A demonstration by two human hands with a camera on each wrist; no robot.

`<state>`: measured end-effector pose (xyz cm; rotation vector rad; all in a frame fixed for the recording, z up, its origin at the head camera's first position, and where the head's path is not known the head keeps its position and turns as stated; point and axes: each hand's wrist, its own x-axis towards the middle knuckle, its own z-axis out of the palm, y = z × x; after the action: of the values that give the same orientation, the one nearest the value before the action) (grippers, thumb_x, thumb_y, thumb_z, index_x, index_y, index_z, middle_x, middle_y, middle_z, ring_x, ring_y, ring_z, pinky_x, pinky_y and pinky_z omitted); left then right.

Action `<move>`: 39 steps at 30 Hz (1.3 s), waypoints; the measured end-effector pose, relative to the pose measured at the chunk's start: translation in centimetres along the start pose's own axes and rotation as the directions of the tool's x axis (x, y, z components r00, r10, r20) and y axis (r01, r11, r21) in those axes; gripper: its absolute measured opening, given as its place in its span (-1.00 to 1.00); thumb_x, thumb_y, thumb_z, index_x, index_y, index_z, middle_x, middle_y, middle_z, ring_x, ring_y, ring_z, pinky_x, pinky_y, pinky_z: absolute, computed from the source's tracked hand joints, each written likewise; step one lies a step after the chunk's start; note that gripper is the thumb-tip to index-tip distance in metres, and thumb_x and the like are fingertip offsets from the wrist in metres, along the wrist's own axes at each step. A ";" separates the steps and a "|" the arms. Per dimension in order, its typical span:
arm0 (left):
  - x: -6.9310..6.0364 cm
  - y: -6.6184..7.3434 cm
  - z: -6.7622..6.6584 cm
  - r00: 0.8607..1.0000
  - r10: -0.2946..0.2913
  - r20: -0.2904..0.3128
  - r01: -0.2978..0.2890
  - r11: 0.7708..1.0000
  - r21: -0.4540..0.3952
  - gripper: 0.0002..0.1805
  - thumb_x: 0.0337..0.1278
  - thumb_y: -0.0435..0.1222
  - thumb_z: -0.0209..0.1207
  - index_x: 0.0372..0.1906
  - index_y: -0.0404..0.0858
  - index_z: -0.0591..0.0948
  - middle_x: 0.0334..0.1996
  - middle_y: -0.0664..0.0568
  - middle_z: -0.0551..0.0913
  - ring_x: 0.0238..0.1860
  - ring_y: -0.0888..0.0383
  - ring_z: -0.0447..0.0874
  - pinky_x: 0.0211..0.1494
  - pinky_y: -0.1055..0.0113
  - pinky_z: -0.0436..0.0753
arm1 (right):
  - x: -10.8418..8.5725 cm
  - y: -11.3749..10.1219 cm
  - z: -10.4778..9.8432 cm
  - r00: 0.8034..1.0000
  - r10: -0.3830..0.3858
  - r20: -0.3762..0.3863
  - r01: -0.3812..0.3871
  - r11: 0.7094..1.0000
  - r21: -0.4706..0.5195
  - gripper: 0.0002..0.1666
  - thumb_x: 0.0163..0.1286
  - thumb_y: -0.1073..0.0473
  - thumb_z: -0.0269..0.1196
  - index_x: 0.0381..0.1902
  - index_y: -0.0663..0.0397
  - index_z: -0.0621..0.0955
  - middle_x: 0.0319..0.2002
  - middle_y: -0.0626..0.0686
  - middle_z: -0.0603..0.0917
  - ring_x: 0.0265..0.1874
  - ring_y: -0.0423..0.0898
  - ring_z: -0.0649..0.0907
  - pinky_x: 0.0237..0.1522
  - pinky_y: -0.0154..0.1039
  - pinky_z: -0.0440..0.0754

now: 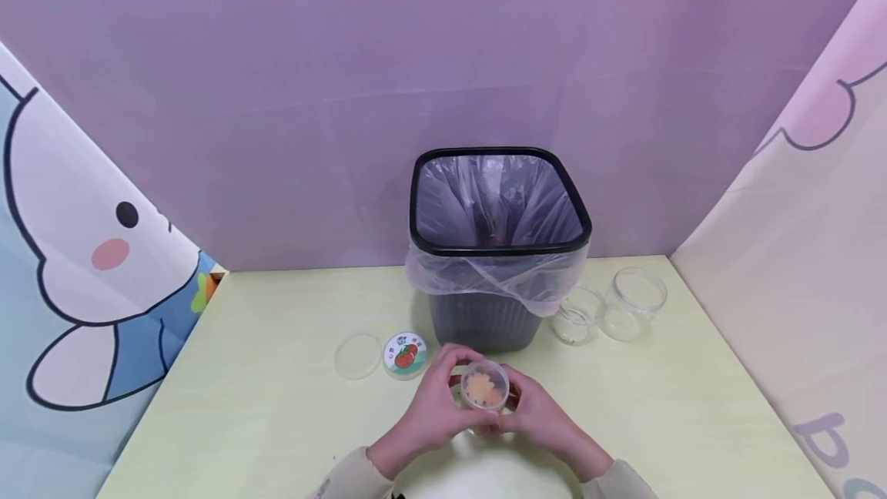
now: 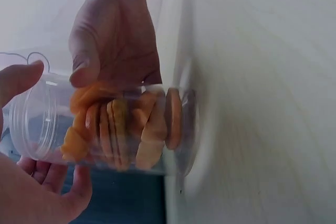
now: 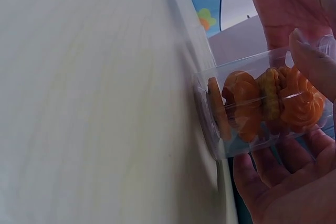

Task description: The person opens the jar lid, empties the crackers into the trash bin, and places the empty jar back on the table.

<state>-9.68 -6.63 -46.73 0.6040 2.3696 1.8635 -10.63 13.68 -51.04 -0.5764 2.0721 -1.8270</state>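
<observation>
Both hands hold a clear plastic jar (image 1: 487, 405) upright at the front middle of the table. Through its wall, in the left wrist view, several orange cookies (image 2: 116, 135) show, stacked up the jar; some are flower-shaped. The top is uncovered. On one side the left hand (image 1: 442, 399) curls its fingers and thumb round the jar. The right hand (image 1: 543, 414) grips the opposite side, its thumb near the left thumb in the head view. Behind the left hand lies a round lid (image 1: 405, 356) with a fruit picture. Whether the jar's base touches the table is hard to tell.
Behind the hands stands a dark bin (image 1: 485, 322), lined with a translucent bag (image 1: 499, 272). A clear ring-like disc (image 1: 358, 356) lies left of the lid. To the bin's right are two clear containers, one taller (image 1: 634, 303), one lower (image 1: 577, 318). Printed cloth walls surround the table.
</observation>
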 end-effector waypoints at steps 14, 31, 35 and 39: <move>1.1 -1.5 -2.1 0.971 0.061 0.232 -0.055 0.998 -0.033 -0.22 -0.10 -0.28 0.54 0.32 -0.05 0.47 0.19 0.13 0.50 0.22 0.06 0.47 0.26 0.14 0.50 | 0.1 0.1 0.0 1.000 -0.017 0.003 0.017 1.000 -0.002 -0.18 0.01 0.24 0.56 0.27 0.09 0.51 0.16 0.19 0.59 0.12 0.12 0.57 0.13 -0.27 0.51; 4.7 -3.1 -4.8 0.770 0.154 0.619 0.017 0.965 -0.262 -0.22 0.09 -0.39 0.39 0.45 -0.20 0.36 0.37 0.02 0.45 0.37 0.03 0.38 0.46 0.04 0.24 | 0.0 -0.1 0.0 1.000 -0.002 0.003 0.002 1.000 0.023 -0.08 -0.02 0.32 0.57 0.34 0.14 0.46 0.24 0.14 0.54 0.17 0.02 0.55 0.16 -0.31 0.49; 4.9 -3.0 -4.8 0.755 0.153 0.638 0.018 0.967 -0.254 -0.23 0.10 -0.37 0.39 0.44 -0.22 0.36 0.37 0.03 0.44 0.38 0.05 0.37 0.46 0.03 0.23 | 0.0 -0.1 0.0 1.000 -0.003 0.003 0.003 1.000 0.027 -0.09 -0.02 0.33 0.56 0.33 0.13 0.47 0.23 0.14 0.55 0.16 0.01 0.56 0.16 -0.31 0.49; 4.7 -3.0 -4.7 0.786 0.124 0.606 0.027 0.972 -0.234 -0.24 0.07 -0.40 0.40 0.41 -0.18 0.41 0.33 0.06 0.49 0.34 0.07 0.42 0.43 0.06 0.28 | 0.0 0.0 0.1 1.000 -0.015 0.005 0.015 1.000 0.028 -0.06 -0.02 0.34 0.56 0.35 0.11 0.45 0.22 0.15 0.55 0.16 0.09 0.55 0.15 -0.31 0.51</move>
<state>-16.11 -9.91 -47.48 1.0610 1.6977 1.5847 -10.64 13.61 -51.09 -0.5903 2.0412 -1.8572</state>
